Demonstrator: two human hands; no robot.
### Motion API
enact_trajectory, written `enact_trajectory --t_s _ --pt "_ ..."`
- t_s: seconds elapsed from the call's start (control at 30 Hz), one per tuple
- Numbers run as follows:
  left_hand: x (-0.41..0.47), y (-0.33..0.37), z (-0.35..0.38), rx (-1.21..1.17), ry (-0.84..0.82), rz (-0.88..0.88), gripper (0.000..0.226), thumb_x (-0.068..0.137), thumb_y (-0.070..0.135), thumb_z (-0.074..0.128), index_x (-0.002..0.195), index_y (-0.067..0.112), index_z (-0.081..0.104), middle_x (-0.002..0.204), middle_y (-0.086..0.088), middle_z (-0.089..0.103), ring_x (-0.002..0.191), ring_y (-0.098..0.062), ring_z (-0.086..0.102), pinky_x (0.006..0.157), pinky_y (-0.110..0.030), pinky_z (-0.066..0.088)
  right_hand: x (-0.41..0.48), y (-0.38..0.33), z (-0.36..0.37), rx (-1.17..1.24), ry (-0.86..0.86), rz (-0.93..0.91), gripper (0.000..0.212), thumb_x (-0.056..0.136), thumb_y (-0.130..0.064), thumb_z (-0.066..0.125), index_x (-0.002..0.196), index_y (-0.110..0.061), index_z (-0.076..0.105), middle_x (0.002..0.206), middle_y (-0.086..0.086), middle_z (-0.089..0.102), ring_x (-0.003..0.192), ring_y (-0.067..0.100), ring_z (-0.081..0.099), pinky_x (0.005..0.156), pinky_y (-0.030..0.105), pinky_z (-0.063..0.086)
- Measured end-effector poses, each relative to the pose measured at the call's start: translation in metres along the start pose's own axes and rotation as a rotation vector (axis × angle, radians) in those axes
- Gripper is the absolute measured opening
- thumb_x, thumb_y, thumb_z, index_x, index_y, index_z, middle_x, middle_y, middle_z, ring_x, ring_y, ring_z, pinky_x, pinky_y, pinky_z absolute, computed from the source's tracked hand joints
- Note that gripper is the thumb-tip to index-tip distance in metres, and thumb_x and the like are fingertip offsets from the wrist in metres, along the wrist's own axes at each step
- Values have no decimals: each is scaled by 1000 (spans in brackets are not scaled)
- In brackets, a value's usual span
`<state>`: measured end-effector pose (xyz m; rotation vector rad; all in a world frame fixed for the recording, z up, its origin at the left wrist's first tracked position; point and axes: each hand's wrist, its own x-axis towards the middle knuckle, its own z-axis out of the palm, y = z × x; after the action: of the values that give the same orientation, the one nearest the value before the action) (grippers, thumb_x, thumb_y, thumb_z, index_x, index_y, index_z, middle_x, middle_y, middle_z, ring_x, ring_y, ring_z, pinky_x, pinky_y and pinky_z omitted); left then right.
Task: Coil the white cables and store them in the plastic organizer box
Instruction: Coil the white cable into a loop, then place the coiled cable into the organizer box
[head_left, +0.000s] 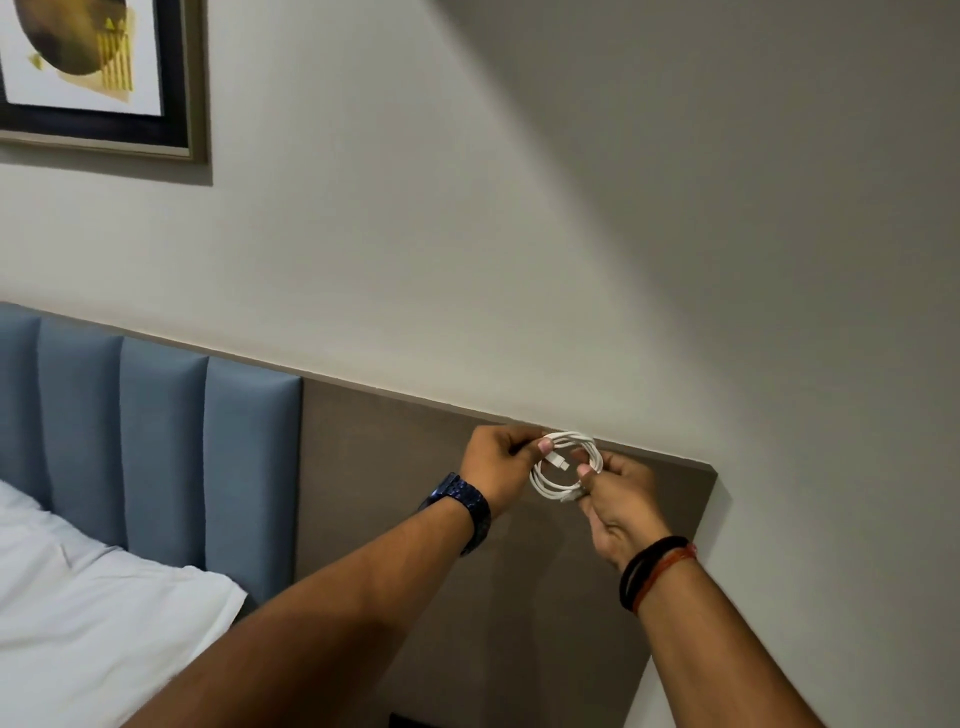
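White coiled cable (566, 466) pinched by left hand (496, 470) and right hand (618, 493) before brown panel (395, 457)

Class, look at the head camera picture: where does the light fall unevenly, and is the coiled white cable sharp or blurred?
Head view: a diagonal shadow darkens the wall's upper right; the white cable is fairly sharp, gripped by the left hand and right hand; straight edges run tilted under the wide lens.

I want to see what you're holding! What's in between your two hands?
A coiled white cable, seen in the head view. The left hand pinches its top left and the right hand grips its lower right, in front of the brown wall panel.
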<state>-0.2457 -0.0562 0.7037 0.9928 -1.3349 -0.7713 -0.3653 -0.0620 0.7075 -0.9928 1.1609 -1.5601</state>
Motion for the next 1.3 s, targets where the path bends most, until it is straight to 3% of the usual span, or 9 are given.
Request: enact_trajectory --t_s 0.17,0.33,0.47,0.6,0.77,0.87,1.03,1.2,1.3 --pt "-18 -10 14 -19 -3 -62 19 88 8 60 103 0 68 96 -17 71 79 -16 64 75 -28 54 -4 12 -16 48 42 50 25 87 15 49 80 -4 64 94 16 64 88 29 59 93 48 48" --pt "-33 -28 22 6 -6 -101 19 88 7 61 102 -1 69 95 -18 71 79 -17 64 77 -31 55 -8 33 -37 -26 55 23 23 83 13 59 104 5 65 96 15 66 81 22 62 70 27 53" --pt "-38 -49 20 16 -13 -144 18 88 8 61 101 -1 69 85 -10 68 56 6 59 55 -10 47 -7 49 -48 -119 -2 27 27 80 10 64 106 5 65 96 14 67 84 21 62 71 26 52" --pt "-39 -74 15 16 -35 -191 16 88 7 61 99 1 70 83 -6 68 53 9 59 54 -8 45 -3 71 -49 -213 -27 63 23 79 8 66 102 4 67 90 14 66 67 14 60 53 15 50" --pt "-46 -126 14 -26 -62 -304 16 87 7 62 99 1 71 87 -12 70 65 -6 61 62 -17 50 6 120 -45 -261 92 140 19 78 9 67 96 3 69 91 19 68 79 25 64 78 36 55" --pt "-59 -165 16 -34 -79 -376 16 88 8 61 99 1 71 86 -10 70 65 -6 61 61 -16 49 7 156 -48 -308 178 200 19 76 8 69 94 2 70 88 20 69 75 26 61 82 45 54" --pt "-88 -231 25 -71 -108 -503 16 88 7 61 99 1 70 96 -20 72 79 -17 64 77 -31 54 5 227 -66 -281 276 318 22 78 8 67 99 2 69 89 16 68 75 23 62 71 32 52" --pt "-131 -305 32 -79 -136 -607 16 88 6 60 98 -2 71 87 -12 69 77 -15 59 76 -30 50 -9 315 -90 -254 330 416 26 79 7 68 105 5 67 97 17 68 85 28 64 83 36 53" --pt "-167 -359 33 -52 -128 -688 16 88 5 60 97 -1 71 87 -11 68 78 -15 58 78 -32 50 -29 374 -110 -268 296 475 21 78 5 69 99 5 69 94 18 69 83 28 65 81 36 54"
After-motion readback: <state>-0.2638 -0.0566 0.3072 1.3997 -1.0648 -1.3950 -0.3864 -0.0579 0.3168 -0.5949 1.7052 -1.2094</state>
